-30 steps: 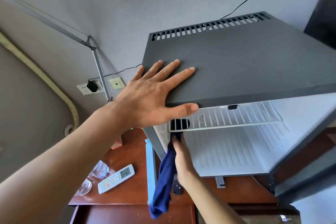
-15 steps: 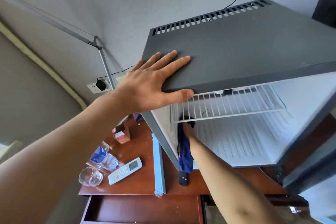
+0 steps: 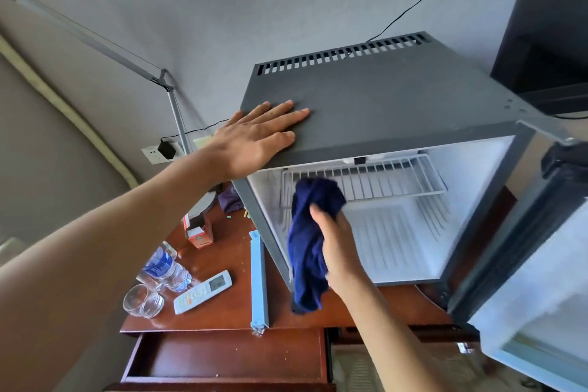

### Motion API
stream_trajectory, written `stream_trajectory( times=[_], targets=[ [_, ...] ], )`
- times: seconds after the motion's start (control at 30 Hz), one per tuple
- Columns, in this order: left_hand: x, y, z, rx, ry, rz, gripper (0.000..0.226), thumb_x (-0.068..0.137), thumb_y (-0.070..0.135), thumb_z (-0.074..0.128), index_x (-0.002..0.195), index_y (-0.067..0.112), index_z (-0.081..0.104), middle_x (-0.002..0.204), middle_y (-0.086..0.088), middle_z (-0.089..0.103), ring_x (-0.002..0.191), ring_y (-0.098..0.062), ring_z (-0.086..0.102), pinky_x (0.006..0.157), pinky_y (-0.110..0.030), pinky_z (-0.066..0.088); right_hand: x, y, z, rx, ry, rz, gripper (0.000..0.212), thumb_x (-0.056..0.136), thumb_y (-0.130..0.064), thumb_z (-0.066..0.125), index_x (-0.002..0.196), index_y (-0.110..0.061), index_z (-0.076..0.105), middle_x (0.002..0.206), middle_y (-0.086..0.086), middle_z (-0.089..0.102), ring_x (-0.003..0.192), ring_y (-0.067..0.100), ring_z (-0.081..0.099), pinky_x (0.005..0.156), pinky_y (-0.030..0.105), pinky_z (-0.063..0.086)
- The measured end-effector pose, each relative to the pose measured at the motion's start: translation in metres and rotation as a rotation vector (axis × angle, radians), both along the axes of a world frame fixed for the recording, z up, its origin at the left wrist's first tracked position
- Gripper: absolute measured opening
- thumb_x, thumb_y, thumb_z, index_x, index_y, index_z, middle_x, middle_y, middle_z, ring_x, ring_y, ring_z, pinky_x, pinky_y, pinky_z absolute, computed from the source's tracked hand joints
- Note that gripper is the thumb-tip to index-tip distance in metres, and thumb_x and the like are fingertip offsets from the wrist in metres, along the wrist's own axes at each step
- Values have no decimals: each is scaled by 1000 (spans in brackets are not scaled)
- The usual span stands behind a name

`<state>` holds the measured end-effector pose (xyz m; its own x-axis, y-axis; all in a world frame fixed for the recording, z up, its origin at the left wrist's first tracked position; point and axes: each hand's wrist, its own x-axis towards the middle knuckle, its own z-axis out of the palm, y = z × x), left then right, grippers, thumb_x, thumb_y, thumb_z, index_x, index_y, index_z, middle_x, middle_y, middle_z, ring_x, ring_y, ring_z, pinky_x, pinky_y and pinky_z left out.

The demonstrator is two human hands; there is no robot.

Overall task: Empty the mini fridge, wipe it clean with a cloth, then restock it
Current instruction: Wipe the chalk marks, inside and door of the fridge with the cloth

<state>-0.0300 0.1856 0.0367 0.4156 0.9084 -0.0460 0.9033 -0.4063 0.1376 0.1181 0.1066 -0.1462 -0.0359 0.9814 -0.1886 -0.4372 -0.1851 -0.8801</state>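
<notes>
Wiping step judged in hand; mini fridge (image 3: 381, 118) stands emptied on the wooden desk (image 3: 229, 305), door swung open at 3 o'clock. Left hand (image 3: 254, 137) is laid flat, fingers straight, on the fridge top at 10 o'clock, nothing gripped. Navy cloth (image 3: 310, 242) is clutched by the right hand (image 3: 337, 242) at the cavity's left front, just below the wire shelf (image 3: 381, 178). Water bottle (image 3: 167, 269), glass (image 3: 141, 301) and remote control (image 3: 203, 291) are seen at 8 o'clock. Next move likely calls for the cloth being pressed along walls and floor; restocking not yet begun.
</notes>
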Motion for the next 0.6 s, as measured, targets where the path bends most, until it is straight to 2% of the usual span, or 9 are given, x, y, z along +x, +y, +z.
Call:
stream_trajectory(
  times=[0.07,0.1,0.17,0.2,0.27,0.37,0.47,0.53,0.6],
  targets=[
    [1,0,1,-7,-6,7,60,94,62,15,154,64,13,168,28,5,158,-7,-1,127,-44,-3,-24,22,29,27,56,47,25,103,-36,55,118,-19,65,115,4,75,112,16,68,103,34,48],
    [1,0,1,-10,-16,10,60,93,61,16,154,64,14,168,27,6,158,-7,0,127,-44,-3,-36,30,38,110,27,92,31,103,-40,53,124,-19,62,125,3,70,114,12,64,105,30,47],
    [1,1,1,-12,-32,11,61,93,59,18,153,64,15,168,27,7,158,-7,0,127,-44,-3,-56,48,46,316,-23,97,39,103,-31,50,138,-14,52,132,-1,59,111,-1,60,98,15,45],
    [0,2,0,-11,-33,8,60,93,58,18,153,64,15,168,27,7,158,-7,0,128,-44,-3,-64,58,48,321,-5,60,41,105,-24,47,143,-8,49,135,-1,57,110,-6,59,96,11,44],
    [-1,4,-2,1,-39,8,60,93,57,19,153,64,15,168,27,7,158,-7,1,127,-44,-3,-71,79,47,242,-58,30,46,105,-28,46,146,-9,50,143,-1,58,117,-2,59,101,17,44],
    [1,4,-2,13,-32,6,61,93,58,18,154,63,15,169,25,8,158,-8,2,127,-44,-2,-69,93,32,163,-300,-4,44,107,-43,43,146,-26,53,145,-5,57,122,4,53,105,26,40],
    [3,2,0,20,-22,10,63,93,58,17,155,61,15,169,24,8,158,-10,2,127,-45,-2,-76,87,36,143,-431,-31,48,106,-55,34,146,-35,49,147,-2,58,130,22,56,111,45,41],
    [4,0,1,14,-19,14,64,92,59,16,156,60,14,170,23,7,158,-11,2,127,-46,-2,-76,69,38,155,-512,-44,43,108,-49,33,140,-27,52,140,5,62,123,31,58,98,40,45],
    [4,0,1,19,-19,15,64,92,59,16,156,60,15,170,23,7,158,-11,2,127,-47,-1,-71,42,35,214,-551,-74,34,106,-42,39,115,-15,58,116,12,69,104,33,63,78,31,39]
  ],
)
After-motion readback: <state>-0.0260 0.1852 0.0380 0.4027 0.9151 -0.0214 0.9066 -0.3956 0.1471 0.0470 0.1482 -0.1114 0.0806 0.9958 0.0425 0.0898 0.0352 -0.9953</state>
